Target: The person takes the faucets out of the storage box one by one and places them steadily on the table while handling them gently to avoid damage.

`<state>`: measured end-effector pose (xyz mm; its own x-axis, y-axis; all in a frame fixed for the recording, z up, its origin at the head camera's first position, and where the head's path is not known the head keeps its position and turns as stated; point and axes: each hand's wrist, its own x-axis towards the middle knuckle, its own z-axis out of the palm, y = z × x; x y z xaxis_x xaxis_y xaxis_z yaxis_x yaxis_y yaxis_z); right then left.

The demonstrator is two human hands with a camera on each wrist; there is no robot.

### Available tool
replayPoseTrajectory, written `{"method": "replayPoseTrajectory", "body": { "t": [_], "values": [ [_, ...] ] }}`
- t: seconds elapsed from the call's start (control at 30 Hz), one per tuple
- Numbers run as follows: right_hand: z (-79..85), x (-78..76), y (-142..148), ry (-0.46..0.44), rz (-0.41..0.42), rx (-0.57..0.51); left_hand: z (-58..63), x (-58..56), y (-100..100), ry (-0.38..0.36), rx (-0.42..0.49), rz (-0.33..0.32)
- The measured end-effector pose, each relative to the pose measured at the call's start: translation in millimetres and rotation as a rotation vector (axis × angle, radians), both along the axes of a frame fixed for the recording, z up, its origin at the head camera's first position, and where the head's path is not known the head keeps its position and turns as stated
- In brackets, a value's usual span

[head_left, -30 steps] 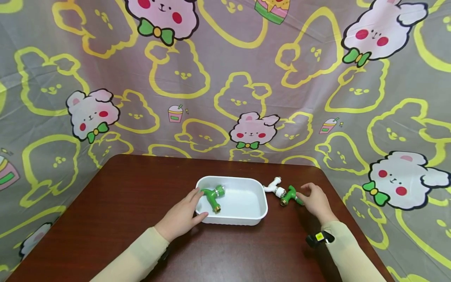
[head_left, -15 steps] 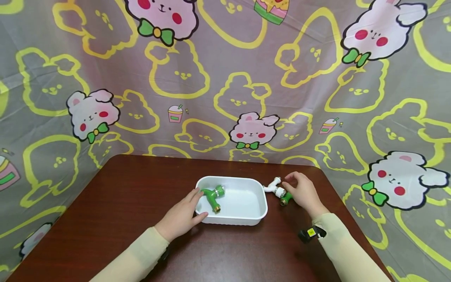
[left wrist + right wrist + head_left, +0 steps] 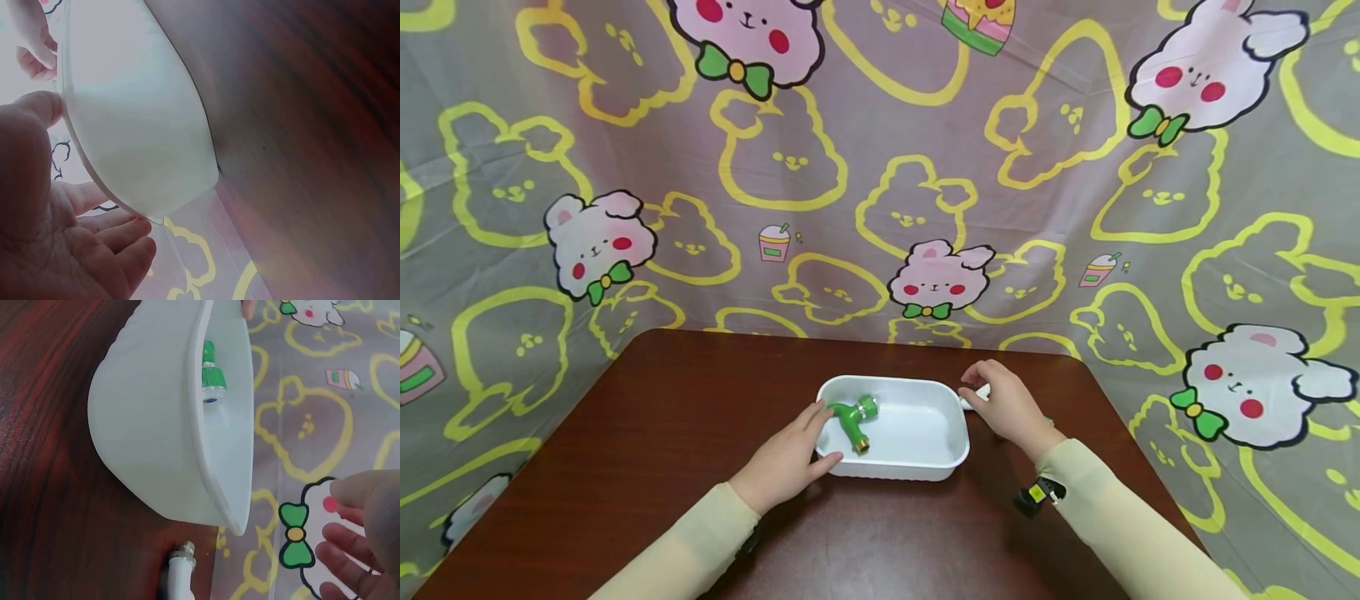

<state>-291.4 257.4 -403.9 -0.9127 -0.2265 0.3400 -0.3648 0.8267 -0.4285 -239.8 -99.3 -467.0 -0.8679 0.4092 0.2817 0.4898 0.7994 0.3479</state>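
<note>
A white plastic tub (image 3: 917, 429) stands on the table, and a green faucet (image 3: 854, 423) with a brass end lies inside at its left. My left hand (image 3: 786, 458) rests on the tub's left corner, its thumb and fairly straight fingers touching the rim (image 3: 78, 140). Just beyond the tub's right end, my right hand (image 3: 1007, 408) is over a white faucet (image 3: 973, 400) and hides most of it. In the right wrist view, that hand's fingers (image 3: 340, 556) are apart and hold nothing; the white faucet's threaded end (image 3: 182, 551) shows below. A second green faucet is almost wholly hidden behind the right hand.
The dark red-brown wooden table (image 3: 700, 392) has rounded far corners. A patterned cloth (image 3: 850, 167) with cartoon rabbits hangs behind it and at both sides. A dark strap with a small device (image 3: 1036, 493) sits at the right wrist.
My right hand has moved left, from the green faucet on the table to over the white faucet by the tub. The left hand and the tub have stayed put.
</note>
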Motion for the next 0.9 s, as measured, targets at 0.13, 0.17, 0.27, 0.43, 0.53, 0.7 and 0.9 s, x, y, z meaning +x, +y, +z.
{"method": "replayPoseTrajectory", "body": {
  "t": [0.13,0.17,0.27,0.43,0.53,0.7,0.9],
  "values": [
    [0.6,-1.5,-10.3,0.032,0.052,0.05,0.3,0.3,0.0,-0.001,-0.001,-0.001],
    [1.0,-1.7,-12.7,0.04,0.066,0.061,0.4,0.5,-0.1,0.0,-0.002,-0.001],
    [1.9,-2.1,-18.5,0.057,0.106,0.086,1.0,1.0,0.2,0.006,-0.001,-0.003],
    [2.5,-5.0,-25.6,0.083,0.179,0.114,1.3,1.5,1.1,0.01,0.003,0.002],
    [5.0,-7.1,-30.0,0.083,0.21,0.135,1.0,1.5,1.2,0.009,0.005,0.003],
    [10.1,-10.0,-38.5,0.065,0.249,0.165,0.4,1.5,1.0,0.02,0.011,-0.001],
    [11.4,-13.1,-50.1,0.069,0.292,0.223,-0.4,0.3,1.3,-0.002,0.011,0.005]
  ]
}}
